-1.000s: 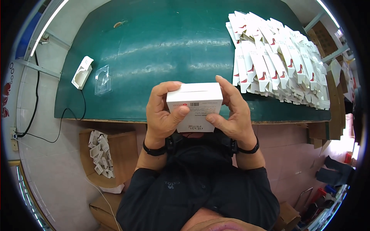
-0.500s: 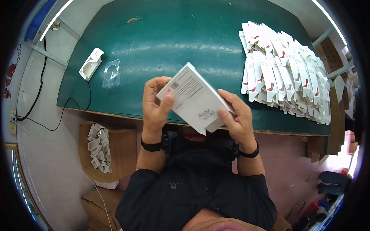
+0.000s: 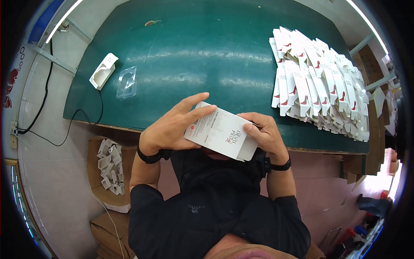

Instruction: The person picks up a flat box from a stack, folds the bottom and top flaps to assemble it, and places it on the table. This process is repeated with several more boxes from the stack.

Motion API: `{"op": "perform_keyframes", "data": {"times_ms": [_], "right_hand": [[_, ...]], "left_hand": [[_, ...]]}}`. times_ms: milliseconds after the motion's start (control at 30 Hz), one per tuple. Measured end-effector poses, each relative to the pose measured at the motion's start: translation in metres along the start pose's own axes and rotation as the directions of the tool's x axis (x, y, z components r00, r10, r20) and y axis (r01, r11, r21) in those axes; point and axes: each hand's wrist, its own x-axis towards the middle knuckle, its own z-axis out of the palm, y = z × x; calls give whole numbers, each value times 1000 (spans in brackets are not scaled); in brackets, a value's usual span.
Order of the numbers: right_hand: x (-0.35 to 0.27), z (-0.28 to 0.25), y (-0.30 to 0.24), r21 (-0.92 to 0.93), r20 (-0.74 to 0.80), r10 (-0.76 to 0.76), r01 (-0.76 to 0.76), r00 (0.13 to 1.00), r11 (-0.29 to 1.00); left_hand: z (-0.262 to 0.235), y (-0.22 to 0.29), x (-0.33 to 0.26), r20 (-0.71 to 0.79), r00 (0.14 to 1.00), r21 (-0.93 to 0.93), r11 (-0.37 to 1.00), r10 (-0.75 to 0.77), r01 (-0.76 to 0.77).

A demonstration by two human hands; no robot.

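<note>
Hands, two of them, hold one white carton (image 3: 221,134) above the near table edge. The left hand (image 3: 170,129) cups its upper-left end, fingers (image 3: 192,103) spread and laid flat across the top face; the right hand (image 3: 265,134) grips the lower-right end, thumb on the printed face and fingers curled behind it. The carton's long axis runs diagonally, from upper left by the left fingertips down to lower right past the right thumb, printed face up. Beyond the right fingers, well apart, lies one large heap of flat white-and-red carton blanks (image 3: 319,86), too many to count. Beyond the left fingers sit one clear plastic tray (image 3: 126,82) and one white insert (image 3: 102,71) on the green table (image 3: 207,43). Nothing lies between hands and table.
</note>
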Motion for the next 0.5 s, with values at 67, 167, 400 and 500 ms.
{"op": "perform_keyframes", "data": {"times_ms": [67,167,400,500], "right_hand": [[1,-2,5,-17,39,15,-14,999,1000],[-1,1,26,95,-327,-27,62,945,994],[-14,11,49,-282,-417,-89,-36,904,959],[-16,15,52,-436,-366,-164,-13,916,900]], "left_hand": [[0,-1,-2,10,999,-85,995,-45,46],[-7,-11,1,-45,994,-110,990,-95,89],[-24,-96,26,-501,846,110,957,-181,270],[-29,-142,42,-572,772,112,905,-278,409]]}}
